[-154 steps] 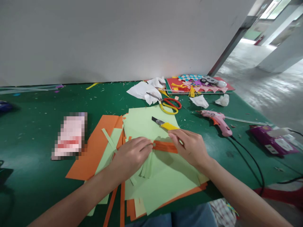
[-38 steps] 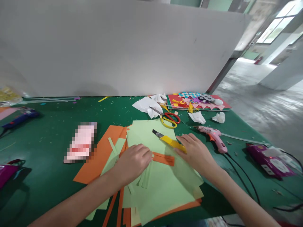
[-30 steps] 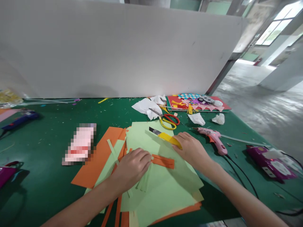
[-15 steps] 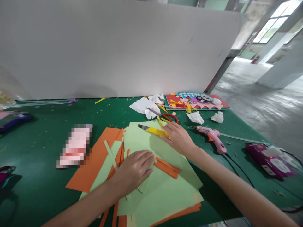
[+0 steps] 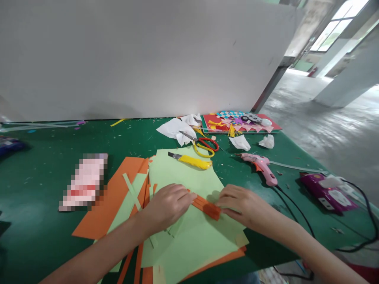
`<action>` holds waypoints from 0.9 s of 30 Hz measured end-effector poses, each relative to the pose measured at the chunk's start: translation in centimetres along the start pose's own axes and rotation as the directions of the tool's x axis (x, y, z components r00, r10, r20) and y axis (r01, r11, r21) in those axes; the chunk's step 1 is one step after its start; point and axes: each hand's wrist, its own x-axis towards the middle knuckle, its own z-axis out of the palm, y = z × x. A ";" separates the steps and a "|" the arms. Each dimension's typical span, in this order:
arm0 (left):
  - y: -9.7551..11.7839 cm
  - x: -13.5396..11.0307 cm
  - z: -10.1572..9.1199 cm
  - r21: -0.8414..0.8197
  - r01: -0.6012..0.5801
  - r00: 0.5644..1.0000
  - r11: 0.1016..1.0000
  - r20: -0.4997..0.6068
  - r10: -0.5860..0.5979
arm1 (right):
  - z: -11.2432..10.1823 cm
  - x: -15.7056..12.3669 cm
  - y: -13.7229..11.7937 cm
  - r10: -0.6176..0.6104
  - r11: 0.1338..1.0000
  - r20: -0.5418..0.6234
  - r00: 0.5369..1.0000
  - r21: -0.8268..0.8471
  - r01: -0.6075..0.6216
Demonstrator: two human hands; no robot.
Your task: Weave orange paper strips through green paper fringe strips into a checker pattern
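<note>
A small bundle of orange paper strips (image 5: 206,206) lies across light green paper sheets (image 5: 207,240). My left hand (image 5: 168,205) is closed, thumb and fingers pinching the strips' left end. At their right end, the bent fingers of my right hand (image 5: 238,203) pinch the edge. A yellow utility knife (image 5: 194,161), its blade out, rests on the green sheets beyond both hands. Narrow green paper strips (image 5: 132,191) and larger orange paper (image 5: 109,203) spread to the left, partly under my left forearm.
Red-and-yellow scissors (image 5: 209,144) lie behind the knife beside crumpled white tissue (image 5: 174,130). On the right are a pink glue gun (image 5: 263,167) with a cord and a purple power strip (image 5: 327,193). A blurred-out pink object (image 5: 84,181) lies left on the green table (image 5: 38,185).
My right hand has let go of the utility knife, leaving it on the paper, and moved down to the right end of the orange strips. My left hand stays at their left end.
</note>
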 end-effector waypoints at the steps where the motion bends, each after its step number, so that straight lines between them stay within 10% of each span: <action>1: 0.0 0.0 0.1 -0.010 0.010 1.000 1.000 -0.005 -0.010 | 0.1 0.1 0.0 -0.017 1.000 -0.012 1.000 -0.003 0.017; 21: 0.2 0.4 1.0 -0.067 0.369 0.927 0.927 0.093 -0.362 | 0.2 7.3 -3.2 -0.129 0.989 -0.357 0.925 0.027 0.148; 27: 0.4 0.8 0.7 -0.134 0.452 0.891 0.882 0.109 -0.440 | -1.5 4.6 -0.9 0.178 0.980 -0.493 0.852 0.171 -0.105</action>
